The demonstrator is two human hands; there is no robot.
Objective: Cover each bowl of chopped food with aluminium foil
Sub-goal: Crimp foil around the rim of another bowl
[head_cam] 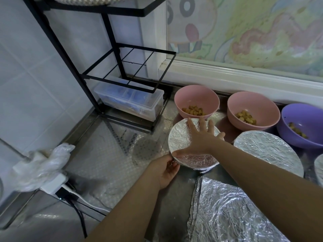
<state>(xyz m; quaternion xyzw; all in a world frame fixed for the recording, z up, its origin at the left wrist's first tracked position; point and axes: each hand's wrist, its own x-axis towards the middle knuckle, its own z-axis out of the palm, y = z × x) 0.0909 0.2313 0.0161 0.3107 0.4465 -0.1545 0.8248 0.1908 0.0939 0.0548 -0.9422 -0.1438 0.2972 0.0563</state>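
A foil-covered bowl (181, 137) stands on the counter. My right hand (201, 137) lies flat on its foil top with the fingers spread. At the bowl's near left rim my left hand (165, 169) pinches the foil edge. Behind it stand two pink bowls (195, 96) (251, 103) and a purple bowl (304, 119), all uncovered with chopped brown food inside. A second foil-covered bowl (267, 151) sits to the right, and a third (319, 168) is cut off at the right edge. A loose foil sheet (227, 213) lies near me.
A black wire rack (108, 70) stands at the back left over a clear plastic box (129, 100). A crumpled plastic glove (42, 165) lies on a white power strip (52, 186) at the left. The window ledge (244, 75) runs behind the bowls.
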